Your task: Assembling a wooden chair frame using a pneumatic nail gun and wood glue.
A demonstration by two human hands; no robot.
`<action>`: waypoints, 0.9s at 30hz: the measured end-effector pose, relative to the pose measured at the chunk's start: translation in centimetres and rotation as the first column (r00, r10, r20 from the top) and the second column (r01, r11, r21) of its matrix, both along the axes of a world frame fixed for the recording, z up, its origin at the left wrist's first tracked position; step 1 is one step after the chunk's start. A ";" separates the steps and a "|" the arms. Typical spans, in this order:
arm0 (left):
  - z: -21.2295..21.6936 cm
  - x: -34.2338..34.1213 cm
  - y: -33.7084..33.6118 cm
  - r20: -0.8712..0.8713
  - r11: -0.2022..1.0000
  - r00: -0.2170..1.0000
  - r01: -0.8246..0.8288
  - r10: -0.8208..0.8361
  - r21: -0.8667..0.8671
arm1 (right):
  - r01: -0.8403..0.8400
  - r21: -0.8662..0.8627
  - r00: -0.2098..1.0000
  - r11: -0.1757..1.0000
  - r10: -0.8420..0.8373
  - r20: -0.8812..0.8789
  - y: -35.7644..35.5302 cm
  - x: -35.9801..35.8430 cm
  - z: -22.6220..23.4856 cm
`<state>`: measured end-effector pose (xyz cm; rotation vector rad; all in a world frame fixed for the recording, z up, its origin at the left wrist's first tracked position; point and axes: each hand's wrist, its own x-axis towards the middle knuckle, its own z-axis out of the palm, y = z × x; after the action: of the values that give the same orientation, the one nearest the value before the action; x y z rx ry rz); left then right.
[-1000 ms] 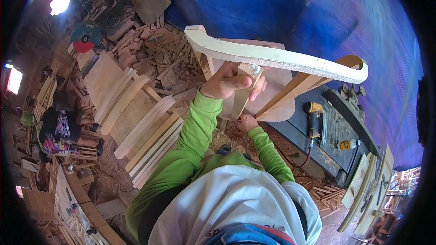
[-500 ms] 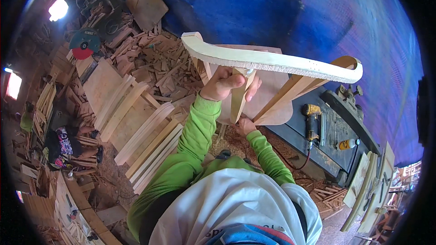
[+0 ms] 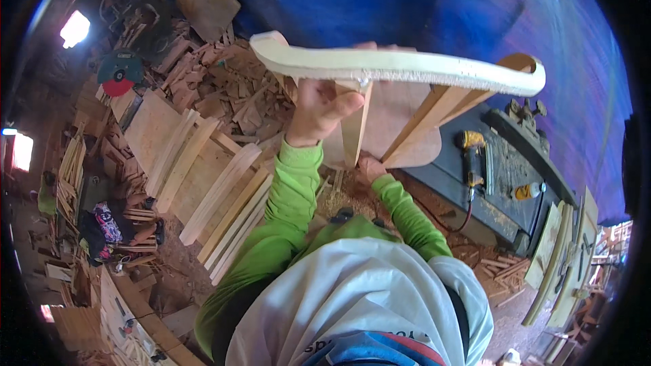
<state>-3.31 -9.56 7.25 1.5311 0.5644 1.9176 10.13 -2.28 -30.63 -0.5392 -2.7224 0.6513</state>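
Note:
A pale curved wooden rail (image 3: pixel 400 66) lies across the top of a wooden chair frame with a flat, round-cornered panel (image 3: pixel 413 152) behind it. A short tapered slat (image 3: pixel 353 129) runs down from the rail's middle, with a whitish smear at their joint. My left hand (image 3: pixel 319 110) grips the slat's upper end just under the rail, thumb toward me; its other fingers are mostly hidden behind. Down at the slat's lower end, my right hand (image 3: pixel 369 168) is closed around it beside the panel's edge, fingertips hidden. Slanted wooden supports (image 3: pixel 430 118) join the rail's right side to the panel.
A yellow-black nail gun (image 3: pixel 470 152) with a red hose and a yellow bottle (image 3: pixel 527 191) lie on the dark machine table (image 3: pixel 498 213) at right. Cut strips (image 3: pixel 220 190) rest on a board at left, near offcuts (image 3: pixel 230 88) and a red-bladed saw (image 3: pixel 119 76). Another person (image 3: pixel 112 227) is far left.
The rail and upper end of the slat have shifted away from me and tipped slightly. My left hand has moved up with them, while my right hand stays at the slat's lower end.

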 end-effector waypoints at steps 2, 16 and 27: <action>0.1 -1.1 0.1 -0.171 0.999 0.985 -0.035 0.040 0.032 | 0.015 -0.055 0.998 0.998 -0.018 -0.059 0.2 -0.4 0.5; -0.3 -0.7 0.3 -0.073 0.986 0.984 -0.156 0.161 0.064 | 0.000 -0.151 0.992 0.989 0.019 0.125 -0.4 0.0 3.4; 0.3 0.7 -0.5 -0.040 0.953 0.958 -0.276 0.283 0.127 | 0.002 -0.086 1.000 0.996 0.000 0.028 -0.6 0.1 3.0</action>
<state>-2.62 -10.04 7.56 1.6602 0.7369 2.1582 10.25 -2.91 -27.62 -0.5741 -2.7303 0.7698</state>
